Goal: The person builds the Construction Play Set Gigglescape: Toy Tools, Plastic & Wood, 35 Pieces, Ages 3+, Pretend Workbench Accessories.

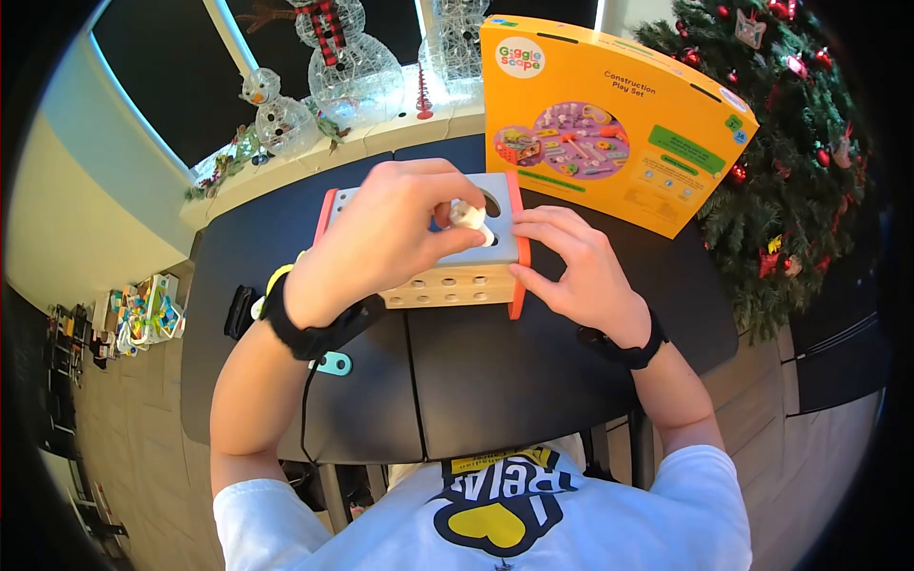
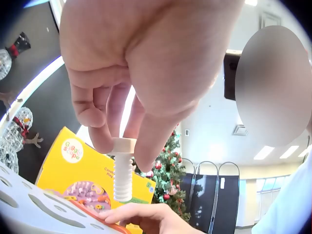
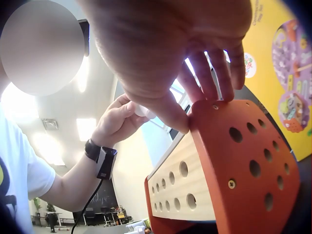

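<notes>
A toy workbench box point(image 1: 447, 285) of pale wood, with a grey holed top and red end panels, stands on the black table. Between thumb and fingers, my left hand point(image 1: 381, 228) pinches a white toy bolt point(image 2: 123, 178) by its head. The bolt's threaded shank points down over the holed top point(image 2: 44, 209). My right hand point(image 1: 576, 257) rests on the red end panel point(image 3: 243, 161), fingers along its upper edge and thumb at the front corner.
Behind the workbench stands a yellow play set box point(image 1: 619, 124). A teal strip with holes point(image 1: 333, 364) lies by the left forearm, and a black object point(image 1: 240, 312) sits near the table's left edge. A decorated tree point(image 1: 790, 171) is at the right.
</notes>
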The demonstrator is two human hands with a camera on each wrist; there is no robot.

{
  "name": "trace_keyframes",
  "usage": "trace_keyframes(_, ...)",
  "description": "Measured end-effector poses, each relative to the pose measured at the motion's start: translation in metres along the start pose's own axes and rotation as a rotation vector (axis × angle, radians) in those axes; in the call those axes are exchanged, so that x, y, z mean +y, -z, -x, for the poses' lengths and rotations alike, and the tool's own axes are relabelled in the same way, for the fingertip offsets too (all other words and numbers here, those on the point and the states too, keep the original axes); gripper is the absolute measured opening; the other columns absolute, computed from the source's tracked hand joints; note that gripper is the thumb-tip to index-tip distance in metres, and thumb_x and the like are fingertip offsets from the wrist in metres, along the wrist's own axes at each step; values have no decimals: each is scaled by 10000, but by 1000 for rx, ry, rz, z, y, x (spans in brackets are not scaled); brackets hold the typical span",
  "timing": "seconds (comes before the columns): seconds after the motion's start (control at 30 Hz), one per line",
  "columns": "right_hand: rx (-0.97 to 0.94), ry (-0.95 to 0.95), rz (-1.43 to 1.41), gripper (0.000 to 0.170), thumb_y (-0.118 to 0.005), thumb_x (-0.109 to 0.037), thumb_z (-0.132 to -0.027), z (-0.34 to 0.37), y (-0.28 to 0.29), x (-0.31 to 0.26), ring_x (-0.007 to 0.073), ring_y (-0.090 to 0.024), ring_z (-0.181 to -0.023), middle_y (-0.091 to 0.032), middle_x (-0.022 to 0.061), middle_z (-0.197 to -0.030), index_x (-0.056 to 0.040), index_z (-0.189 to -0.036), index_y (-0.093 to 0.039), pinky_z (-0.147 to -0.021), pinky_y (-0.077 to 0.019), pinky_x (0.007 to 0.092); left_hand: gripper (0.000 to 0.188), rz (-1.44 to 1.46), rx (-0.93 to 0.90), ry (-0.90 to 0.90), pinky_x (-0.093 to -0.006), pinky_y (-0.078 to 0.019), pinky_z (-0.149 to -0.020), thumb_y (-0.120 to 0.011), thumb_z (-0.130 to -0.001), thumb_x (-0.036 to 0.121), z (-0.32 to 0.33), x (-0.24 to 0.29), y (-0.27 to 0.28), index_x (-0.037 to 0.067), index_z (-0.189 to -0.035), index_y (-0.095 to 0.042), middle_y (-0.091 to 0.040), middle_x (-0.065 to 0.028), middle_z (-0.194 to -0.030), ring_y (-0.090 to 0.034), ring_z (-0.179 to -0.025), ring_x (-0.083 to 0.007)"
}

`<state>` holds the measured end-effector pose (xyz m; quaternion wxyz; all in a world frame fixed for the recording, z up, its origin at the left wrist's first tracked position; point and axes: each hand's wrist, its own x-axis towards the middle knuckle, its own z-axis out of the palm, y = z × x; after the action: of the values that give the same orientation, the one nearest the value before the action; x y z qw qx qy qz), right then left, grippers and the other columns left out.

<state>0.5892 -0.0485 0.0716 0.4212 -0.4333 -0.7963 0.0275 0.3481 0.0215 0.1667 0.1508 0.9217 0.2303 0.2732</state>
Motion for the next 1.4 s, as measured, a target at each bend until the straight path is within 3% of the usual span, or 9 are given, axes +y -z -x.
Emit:
trace_keyframes(0.07,-8,-14,-23,400,-831,-124,-809,1,2,1,361,-643,-1175,-694,166,-1224,2,-1167,-705,-1009,-537,424,267,-17,-54,2,-307,-492,-626,-876,-776,134,-11,-1,-5,29,-985,-746,-656,-68,-827,-587,-676,-181)
trace_keyframes(0.2,-19,-21,-39,417,-830,-124,-813,3,3,1,358,-641,-1184,-691,166,-1233,2,-1191,-704,-1016,-536,423,261,-139,-110,-84,-381,-518,-670,-869,-782,197,-25,-11,-16,26,-942,-755,-674,-113,-816,-637,-712,-277)
trace_keyframes(0.4,-17,-7,-37,422,-832,-127,-813,2,3,3,358,-642,-1180,-690,169,-1236,7,-1191,-701,-1013,-536,424,305,-273,-197,-53,-439,-517,-694,-854,-794,277,-38,-3,-19,16,-914,-752,-670,-140,-806,-638,-737,-360)
trace_keyframes(0.7,-23,-17,-49,421,-831,-129,-816,1,4,1,357,-642,-1175,-692,161,-1227,-7,-1198,-703,-1012,-535,423,144,-270,-269,-93,-451,-525,-703,-759,-894,164,-40,2,-9,29,-947,-764,-675,-154,-836,-655,-749,-365)
trace_keyframes(0.8,-29,-22,-30,421,-831,-133,-818,1,4,0,357,-644,-1173,-694,162,-1221,-7,-1199,-703,-1012,-535,422,142,-104,-222,-107,-433,-545,-732,-752,-879,94,-39,0,-10,24,-1002,-757,-699,-157,-879,-680,-786,-361)
trace_keyframes(0.9,-25,-19,-26,417,-830,-139,-821,1,4,-1,357,-645,-1174,-695,164,-1219,-5,-1196,-703,-1014,-536,421,191,-106,-290,-35,-413,-558,-754,-760,-850,39,-41,5,-3,21,-1040,-750,-719,-153,-915,-695,-823,-351)
trace_keyframes(1.1,-28,-23,-26,402,-824,-142,-831,1,4,-1,353,-645,-1182,-695,164,-1231,-4,-1190,-708,-1018,-535,420,191,-14,-262,-144,-406,-558,-754,-758,-832,5,-42,-5,-2,7,-1022,-742,-726,-135,-931,-699,-864,-348)
trace_keyframes(1.2,-28,-27,-30,398,-822,-142,-833,1,4,-1,351,-647,-1183,-696,164,-1231,-4,-1189,-710,-1019,-535,420,168,1,-307,-4,-402,-561,-766,-751,-833,-1,-43,5,0,-6,-1000,-740,-722,-133,-987,-701,-882,-342)
trace_keyframes(1.4,-35,-24,-29,401,-823,-146,-833,0,6,-1,351,-647,-1192,-700,159,-1238,-5,-1191,-711,-1021,-536,422,164,-44,-299,-136,-411,-558,-847,-715,-838,-33,-40,-5,2,-9,-995,-757,-704,-134,-1126,-699,-944,-345)
